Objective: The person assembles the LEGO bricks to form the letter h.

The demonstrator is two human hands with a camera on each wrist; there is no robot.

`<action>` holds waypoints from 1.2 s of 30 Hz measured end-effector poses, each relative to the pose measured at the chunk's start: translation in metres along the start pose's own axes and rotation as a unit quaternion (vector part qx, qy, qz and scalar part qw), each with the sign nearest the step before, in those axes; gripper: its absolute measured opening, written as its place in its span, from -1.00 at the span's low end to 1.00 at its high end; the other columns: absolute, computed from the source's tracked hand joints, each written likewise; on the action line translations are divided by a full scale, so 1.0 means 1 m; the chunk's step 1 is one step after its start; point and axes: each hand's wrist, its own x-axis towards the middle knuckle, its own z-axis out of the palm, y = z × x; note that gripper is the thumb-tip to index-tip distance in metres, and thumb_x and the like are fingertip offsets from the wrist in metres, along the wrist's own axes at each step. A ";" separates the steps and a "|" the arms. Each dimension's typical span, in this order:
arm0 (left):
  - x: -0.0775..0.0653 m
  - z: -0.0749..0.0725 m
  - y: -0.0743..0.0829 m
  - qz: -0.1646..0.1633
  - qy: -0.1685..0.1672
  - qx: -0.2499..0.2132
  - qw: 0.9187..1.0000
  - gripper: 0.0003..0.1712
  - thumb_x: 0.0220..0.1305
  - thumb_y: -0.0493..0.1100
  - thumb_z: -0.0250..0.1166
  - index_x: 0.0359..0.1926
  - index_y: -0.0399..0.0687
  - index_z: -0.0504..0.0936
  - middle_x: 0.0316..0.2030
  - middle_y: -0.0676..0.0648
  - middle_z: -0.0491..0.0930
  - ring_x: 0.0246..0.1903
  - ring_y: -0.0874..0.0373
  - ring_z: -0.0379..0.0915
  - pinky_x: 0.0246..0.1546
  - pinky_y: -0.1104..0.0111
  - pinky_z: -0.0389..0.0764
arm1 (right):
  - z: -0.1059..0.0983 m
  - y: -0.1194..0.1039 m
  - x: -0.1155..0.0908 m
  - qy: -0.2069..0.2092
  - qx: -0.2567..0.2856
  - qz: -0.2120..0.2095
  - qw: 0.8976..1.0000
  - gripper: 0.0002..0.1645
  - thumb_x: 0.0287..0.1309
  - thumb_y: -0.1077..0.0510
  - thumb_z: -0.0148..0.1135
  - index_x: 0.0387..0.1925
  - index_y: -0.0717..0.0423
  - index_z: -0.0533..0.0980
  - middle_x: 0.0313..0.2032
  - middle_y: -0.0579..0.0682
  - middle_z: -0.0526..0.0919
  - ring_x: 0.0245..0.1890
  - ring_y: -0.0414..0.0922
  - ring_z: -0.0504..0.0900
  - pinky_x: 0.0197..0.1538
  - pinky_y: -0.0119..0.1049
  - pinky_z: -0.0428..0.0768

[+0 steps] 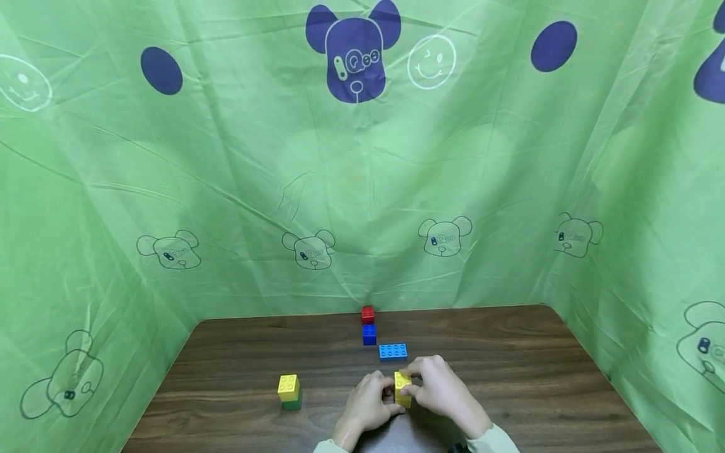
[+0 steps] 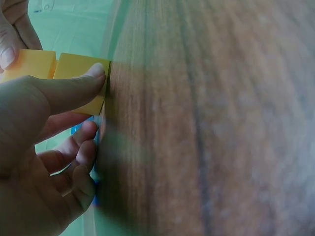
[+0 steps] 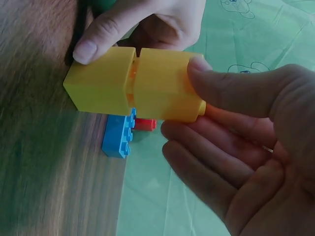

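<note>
Nearer than the light-blue brick (image 1: 393,352), a partly finger-hidden upper yellow brick (image 3: 160,81) is pinched by the right hand (image 1: 440,389), the lower yellow brick (image 3: 101,81) by the left hand (image 1: 365,404); curtain lettering (image 1: 355,60) beyond is barely legible.

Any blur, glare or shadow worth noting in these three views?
Head view: mostly clear, soft shading on the green printed fabric backdrop, pale sheen on the brown wood-grain tabletop near the bottom edge; left wrist view: tabletop blurred, hazy towards the right; right wrist view: two yellow plastic bricks fairly sharp, tabletop soft, with a dark patch at left.
</note>
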 end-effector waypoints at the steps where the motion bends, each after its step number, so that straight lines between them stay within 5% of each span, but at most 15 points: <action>1: 0.000 0.000 0.000 0.001 0.002 -0.001 1.000 -0.66 -0.02 0.06 0.61 -0.49 0.12 0.59 -0.47 0.17 0.38 -0.46 0.35 0.18 -0.47 0.46 0.24 | 0.001 0.000 0.000 0.007 -0.001 0.000 1.000 -0.71 0.03 0.12 0.55 -0.19 0.14 0.76 -0.24 0.00 0.79 -0.22 -0.06 0.74 -0.18 -0.17 0.70; 9: -0.001 0.000 0.001 0.003 0.006 -0.005 1.000 -0.67 -0.03 0.07 0.62 -0.46 0.11 0.62 -0.46 0.16 0.39 -0.45 0.36 0.18 -0.46 0.46 0.24 | 0.002 0.005 0.000 0.017 0.005 0.010 1.000 -0.73 0.05 0.11 0.54 -0.22 0.16 0.75 -0.27 0.00 0.79 -0.30 -0.15 0.72 -0.26 -0.29 0.66; 36: 0.000 -0.002 0.003 0.003 0.011 0.006 1.000 -0.62 -0.06 0.05 0.63 -0.53 0.09 0.56 -0.48 0.14 0.37 -0.46 0.35 0.17 -0.46 0.47 0.23 | -0.001 -0.003 0.005 -0.013 -0.004 0.002 1.000 -0.71 0.00 0.13 0.57 -0.19 0.12 0.76 -0.25 0.01 0.79 -0.22 -0.04 0.73 -0.17 -0.15 0.70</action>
